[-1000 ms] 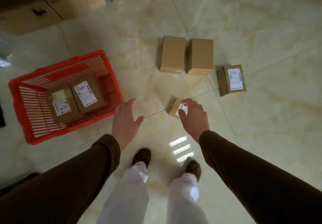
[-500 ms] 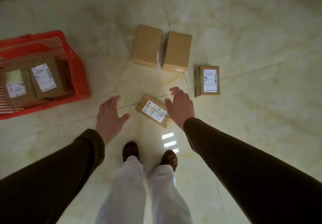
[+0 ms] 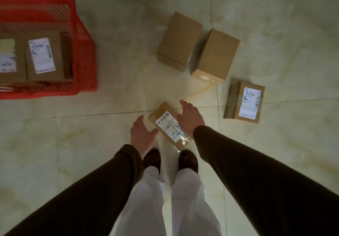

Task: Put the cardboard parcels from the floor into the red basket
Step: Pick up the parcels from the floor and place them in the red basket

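Looking straight down from head height, a pale glossy tiled floor point(image 3: 275, 33) is seen, with two dark-sleeved arms reaching towards the middle of the frame; a small flat cardboard parcel point(image 3: 169, 126) with a white printed label on top is lying on the floor at the centre, turned at a slant, just ahead of two patterned shoes point(image 3: 151, 157) and white trouser legs point(image 3: 146, 199). The left hand point(image 3: 142, 134) is held open with the fingers spread, its thumb at the parcel's left edge; whether it is touching the cardboard cannot be told; the right hand point(image 3: 190, 118) is likewise open, the palm turned inward along the parcel's right side, and no grasp is closed on anything.

In the upper middle of the frame, two plain brown boxes point(image 3: 179, 39) are set side by side on the floor, close together and without visible labels; to the right of centre a labelled parcel point(image 3: 244, 101) is lying flat, well apart from the hands.

At the upper left edge of the frame the red basket point(image 3: 86, 52) is seen, made of slotted plastic and partly cut off by the frame's edge; two labelled parcels in the basket point(image 3: 44, 55) are lying flat, side by side, with white labels facing up; the print on all labels is too blurred to be read.
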The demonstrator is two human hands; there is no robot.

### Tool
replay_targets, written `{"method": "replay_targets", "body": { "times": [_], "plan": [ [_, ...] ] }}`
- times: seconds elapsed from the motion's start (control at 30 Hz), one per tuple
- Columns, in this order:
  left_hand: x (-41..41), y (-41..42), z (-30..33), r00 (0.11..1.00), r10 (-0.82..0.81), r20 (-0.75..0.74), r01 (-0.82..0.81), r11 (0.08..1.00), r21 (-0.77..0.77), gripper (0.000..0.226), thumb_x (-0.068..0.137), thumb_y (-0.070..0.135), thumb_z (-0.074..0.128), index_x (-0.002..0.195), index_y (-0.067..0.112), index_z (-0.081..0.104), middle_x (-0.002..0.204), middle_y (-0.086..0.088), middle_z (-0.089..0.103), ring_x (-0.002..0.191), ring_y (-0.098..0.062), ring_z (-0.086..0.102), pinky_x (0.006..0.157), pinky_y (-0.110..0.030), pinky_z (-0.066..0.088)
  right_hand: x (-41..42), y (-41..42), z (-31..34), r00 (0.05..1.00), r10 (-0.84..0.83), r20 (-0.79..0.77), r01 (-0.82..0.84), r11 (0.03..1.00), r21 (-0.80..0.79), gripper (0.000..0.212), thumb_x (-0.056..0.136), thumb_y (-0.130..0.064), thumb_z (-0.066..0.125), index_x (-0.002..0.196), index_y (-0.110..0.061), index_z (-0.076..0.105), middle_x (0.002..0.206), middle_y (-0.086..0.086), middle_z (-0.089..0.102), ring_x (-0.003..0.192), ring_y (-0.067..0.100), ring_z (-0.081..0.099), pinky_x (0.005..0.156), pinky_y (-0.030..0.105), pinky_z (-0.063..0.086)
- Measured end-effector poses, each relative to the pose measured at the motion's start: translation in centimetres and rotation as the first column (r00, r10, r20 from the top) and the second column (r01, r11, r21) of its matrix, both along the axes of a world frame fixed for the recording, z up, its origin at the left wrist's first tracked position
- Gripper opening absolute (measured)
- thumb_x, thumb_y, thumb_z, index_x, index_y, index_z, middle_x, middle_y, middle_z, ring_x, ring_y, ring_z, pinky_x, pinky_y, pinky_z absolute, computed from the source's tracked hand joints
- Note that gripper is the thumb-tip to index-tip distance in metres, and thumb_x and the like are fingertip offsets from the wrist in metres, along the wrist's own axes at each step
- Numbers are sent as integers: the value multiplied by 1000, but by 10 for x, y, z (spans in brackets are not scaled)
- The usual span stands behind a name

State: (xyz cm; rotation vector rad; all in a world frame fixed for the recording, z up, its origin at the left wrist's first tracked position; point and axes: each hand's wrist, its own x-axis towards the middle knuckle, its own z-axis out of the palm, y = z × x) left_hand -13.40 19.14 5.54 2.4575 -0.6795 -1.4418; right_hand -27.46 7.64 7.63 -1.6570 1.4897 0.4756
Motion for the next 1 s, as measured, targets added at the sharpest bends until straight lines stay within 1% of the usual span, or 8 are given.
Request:
{"method": "replay_targets", "body": {
  "times": [0.23,0.3,0.37,0.43,0.67,0.77,0.83,1.0],
  "plan": [
    [-34,4,-73,954,265,-140,-246,959,142,83,95,34,68,159,7,22,160,-15,38,144,-32,41,108,-38,39,-3,2,-83,996,87,-27,-82,987,141,60,104,-20,54,160,-20,32,146,10,59,130,31,59,108,49,52],
    [-42,1,-85,913,348,-213,-319,935,156,64,97,30,66,151,8,38,149,-13,52,123,-25,58,90,-29,46,-4,4,-97,994,108,-25,-101,978,184,54,105,-19,53,156,-20,38,137,8,65,120,30,67,101,47,57],
    [-47,-3,-91,849,451,-275,-423,892,158,42,98,23,66,136,13,50,134,-8,64,91,-10,62,70,-21,44,-4,6,-104,995,98,-16,-92,973,211,45,105,-18,51,149,-19,44,130,7,69,110,27,72,93,41,62],
    [-48,-7,-90,788,537,-301,-520,842,142,32,98,17,65,126,16,50,126,-6,66,85,-7,61,62,-18,43,-1,7,-103,997,78,-1,-76,974,216,43,105,-17,51,147,-18,44,132,7,69,109,28,73,88,37,62],
    [-22,-27,-29,763,574,-297,-610,791,-38,45,99,9,61,142,9,47,133,-9,65,101,-19,66,59,-12,50,25,-7,-39,993,26,111,-39,992,117,51,105,-19,51,154,-20,39,139,11,61,124,35,64,101,51,58],
    [-4,-39,15,736,599,-317,-653,751,-97,45,98,0,59,141,5,47,135,-14,63,115,-31,65,89,-41,58,41,-16,4,989,50,138,-56,998,41,53,105,-22,52,156,-20,37,137,12,57,125,33,60,105,51,54],
    [10,-46,48,709,626,-326,-689,713,-130,43,97,-2,59,137,9,48,131,-12,63,115,-33,66,97,-51,55,54,-21,35,983,49,175,-52,999,13,52,104,-20,52,155,-21,39,134,12,55,124,34,59,105,52,54],
    [56,-47,126,725,616,-307,-687,673,-274,32,96,-2,57,120,19,57,108,6,65,105,-24,70,76,-32,60,98,-30,105,964,109,244,-100,994,-48,61,97,-7,49,154,-25,41,131,9,55,121,29,51,109,49,48]
  ]
}}
